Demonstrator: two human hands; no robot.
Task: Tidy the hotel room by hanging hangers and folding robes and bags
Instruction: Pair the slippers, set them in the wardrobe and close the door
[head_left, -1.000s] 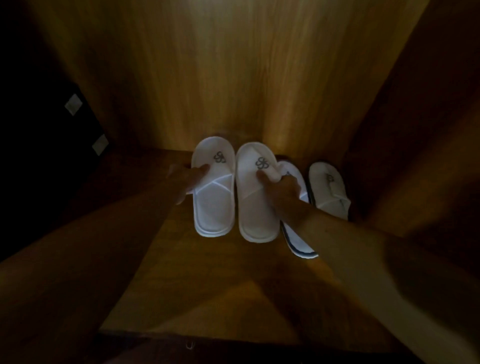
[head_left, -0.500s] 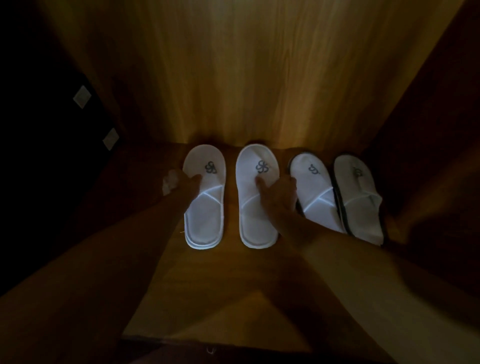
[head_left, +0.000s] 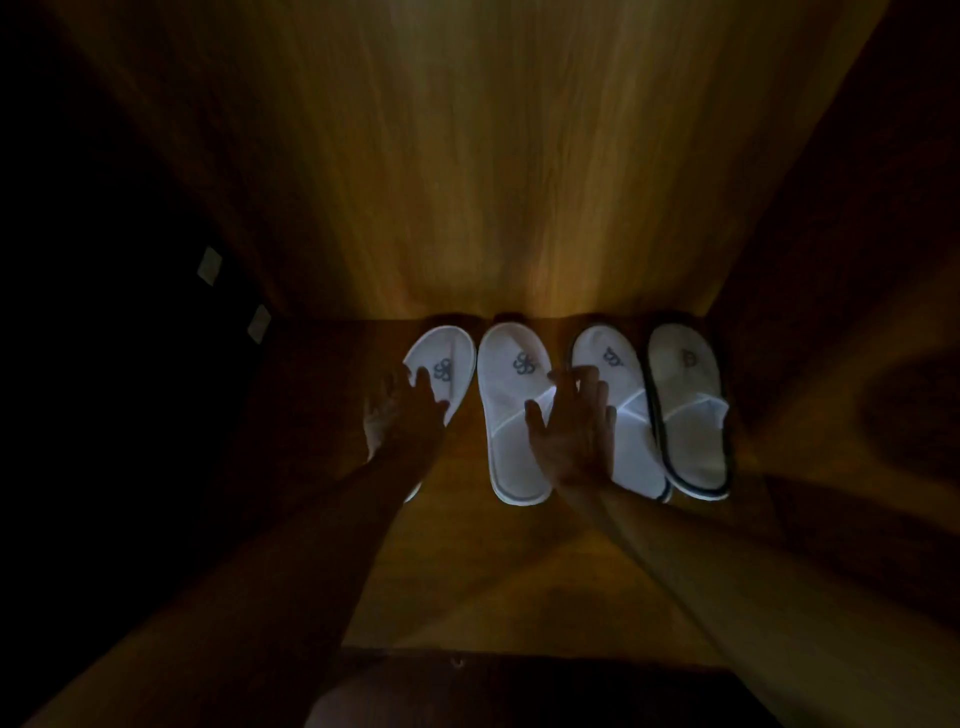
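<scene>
Both arms reach forward over the wooden shelf (head_left: 519, 571) toward four white slippers (head_left: 511, 410) lined up against its back wall. The left hand (head_left: 402, 415) lies over the leftmost slipper (head_left: 444, 358), fingers straight, grip wide. The right hand (head_left: 576, 431) spreads flat between the two middle slippers, holding nothing.

4 white slippers (head_left: 514, 415) with grey logos, brown wooden shelf (head_left: 467, 571)

The left hand (head_left: 402, 415) covers the heel half of the leftmost slipper (head_left: 444, 364), and the right hand (head_left: 574, 431) hides the gap between the second slipper (head_left: 511, 415) and the third slipper (head_left: 623, 410). Whether either hand touches a slipper cannot be told in the dim light. The dark panel (head_left: 130, 364) at left is lost in shadow apart from two pale tags (head_left: 209, 265), and both forearms run off the bottom edge.
</scene>
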